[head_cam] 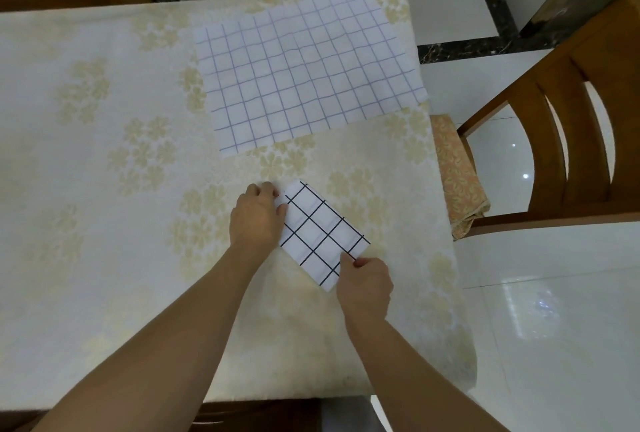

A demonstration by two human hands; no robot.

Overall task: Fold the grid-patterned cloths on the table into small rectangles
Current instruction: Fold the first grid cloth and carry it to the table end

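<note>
2 grid cloths: 1 folded black-grid cloth (320,235) in grip, 1 flat blue-grid cloth (304,71) well beyond grip. 2 hands: left hand (258,218), right hand (365,284). 1 table (104,154). 1 whole chair (554,140) right of grip; others only partly visible.

Bright, soft light; floor (540,310) glare; wide-angle edge distortion.

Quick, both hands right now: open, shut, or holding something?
Left hand: fingers curled on the far left edge of the folded black-grid cloth, gripping it.
Right hand: pinching the same cloth's near right edge.
</note>
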